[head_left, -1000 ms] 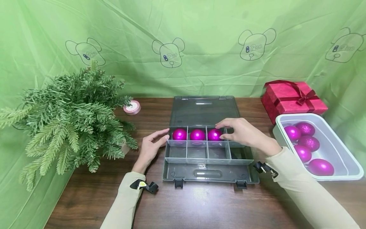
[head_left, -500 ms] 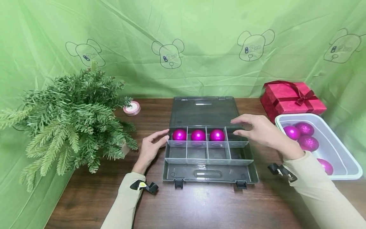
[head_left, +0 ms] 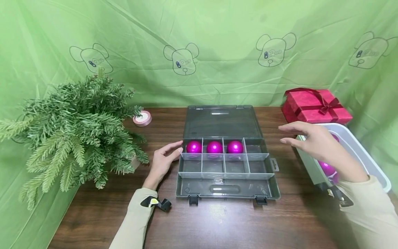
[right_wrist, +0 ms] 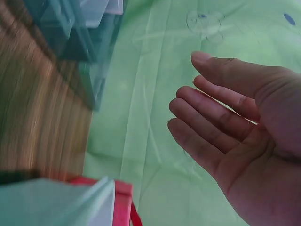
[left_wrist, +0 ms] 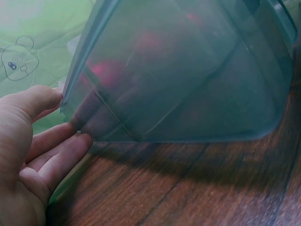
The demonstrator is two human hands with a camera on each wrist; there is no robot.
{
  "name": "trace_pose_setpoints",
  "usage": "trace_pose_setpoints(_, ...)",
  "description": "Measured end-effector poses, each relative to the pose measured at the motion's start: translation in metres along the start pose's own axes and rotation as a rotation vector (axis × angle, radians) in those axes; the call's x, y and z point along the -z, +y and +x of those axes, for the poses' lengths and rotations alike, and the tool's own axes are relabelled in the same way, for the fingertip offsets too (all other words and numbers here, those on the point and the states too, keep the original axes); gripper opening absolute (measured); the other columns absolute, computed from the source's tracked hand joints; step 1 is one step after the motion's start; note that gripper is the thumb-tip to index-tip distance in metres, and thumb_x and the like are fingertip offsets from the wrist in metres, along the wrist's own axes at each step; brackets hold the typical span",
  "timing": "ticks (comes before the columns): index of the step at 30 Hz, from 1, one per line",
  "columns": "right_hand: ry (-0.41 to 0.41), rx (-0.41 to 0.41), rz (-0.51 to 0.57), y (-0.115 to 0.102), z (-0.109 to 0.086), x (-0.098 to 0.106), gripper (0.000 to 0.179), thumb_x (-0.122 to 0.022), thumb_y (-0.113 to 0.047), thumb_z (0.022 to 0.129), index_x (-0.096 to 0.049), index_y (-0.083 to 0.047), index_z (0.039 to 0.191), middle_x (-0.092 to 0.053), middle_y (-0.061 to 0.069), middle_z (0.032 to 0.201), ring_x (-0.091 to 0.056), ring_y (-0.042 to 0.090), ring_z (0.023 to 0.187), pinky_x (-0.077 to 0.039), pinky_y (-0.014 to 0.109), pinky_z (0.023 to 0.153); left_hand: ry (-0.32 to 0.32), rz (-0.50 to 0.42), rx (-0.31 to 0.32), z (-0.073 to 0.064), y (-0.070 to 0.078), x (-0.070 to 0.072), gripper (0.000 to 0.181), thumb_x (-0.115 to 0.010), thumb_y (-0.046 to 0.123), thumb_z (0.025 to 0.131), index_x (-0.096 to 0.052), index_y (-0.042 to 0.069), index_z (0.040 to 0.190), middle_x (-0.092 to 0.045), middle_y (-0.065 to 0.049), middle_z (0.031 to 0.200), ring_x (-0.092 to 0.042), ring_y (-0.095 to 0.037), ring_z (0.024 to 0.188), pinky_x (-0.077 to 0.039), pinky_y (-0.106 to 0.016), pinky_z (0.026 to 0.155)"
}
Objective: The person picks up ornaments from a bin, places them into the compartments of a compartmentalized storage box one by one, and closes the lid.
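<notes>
A dark translucent divided box [head_left: 224, 188] lies on the table with its lid [head_left: 222, 121] folded back. Three shiny magenta Christmas balls [head_left: 214, 147] fill the back-row compartments from the left; the rightmost one there holds none. My left hand [head_left: 162, 162] rests at the box's left side. In the left wrist view, the thumb is at the rim and extended fingertips [left_wrist: 83, 140] touch the lower wall. My right hand [head_left: 320, 147] hovers with nothing in its grasp, over the near left part of a white tub [head_left: 370, 160]. More magenta balls [head_left: 327, 168] lie in the tub, partly hidden by that hand.
Behind the tub sits a red gift box [head_left: 321, 103] with a dark red ribbon bow. An artificial fir tree [head_left: 90, 128] stands at the left, and a pink ribbon spool [head_left: 142, 118] lies beside it. Green cloth [head_left: 217, 79] hangs behind the table.
My right hand has let go of the third ball, leaving it in its compartment, and has moved right to the white tub. My left hand has stayed at the box's side.
</notes>
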State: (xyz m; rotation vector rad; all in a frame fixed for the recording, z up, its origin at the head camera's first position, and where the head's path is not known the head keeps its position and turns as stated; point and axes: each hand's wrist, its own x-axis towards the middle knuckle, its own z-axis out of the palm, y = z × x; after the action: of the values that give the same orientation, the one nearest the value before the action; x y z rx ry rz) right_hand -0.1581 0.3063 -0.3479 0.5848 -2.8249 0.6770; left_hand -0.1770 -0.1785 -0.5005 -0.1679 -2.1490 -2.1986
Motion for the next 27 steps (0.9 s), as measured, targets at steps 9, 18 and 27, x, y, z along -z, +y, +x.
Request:
trace_pose_setpoints(9, 0.055, -0.096, -0.026, 0.028, -0.025, 0.020, 0.047, -0.094, -0.019, 0.083, -0.078, -0.019, 0.128, -0.077, 0.009, 0.117, -0.064, -0.002, 0.100, -0.036, 0.003, 0.080, 0.001, -0.002, -0.003, 0.000, -0.002, 0.001, 0.032, -0.081, 0.010, 0.097, -0.076, 0.003, 0.128, -0.074, -0.013, 0.129, -0.073, -0.014, 0.109, -0.064, -0.036, 0.090)
trace_pose_setpoints(18, -0.047, -0.291, 0.025, 0.061, -0.056, 0.030, 0.045, -0.086, -0.034, 0.093, -0.073, -0.022, 0.134, -0.070, 0.000, 0.136, -0.060, 0.018, 0.125, -0.041, 0.044, 0.088, -0.004, -0.005, 0.005, -0.001, -0.003, 0.001, 0.032, -0.081, 0.011, 0.097, -0.076, 0.003, 0.128, -0.074, -0.012, 0.130, -0.073, -0.015, 0.109, -0.064, -0.037, 0.091)
trace_pose_setpoints(27, -0.162, -0.318, -0.041, 0.084, -0.079, 0.035, 0.048, -0.086, -0.028, 0.092, -0.071, -0.006, 0.132, -0.067, 0.036, 0.125, -0.055, 0.068, 0.114, -0.048, 0.059, 0.078, 0.000, -0.012, 0.005, 0.000, -0.001, 0.001, 0.033, -0.080, 0.009, 0.097, -0.076, 0.002, 0.129, -0.074, -0.012, 0.130, -0.073, -0.015, 0.109, -0.064, -0.036, 0.090)
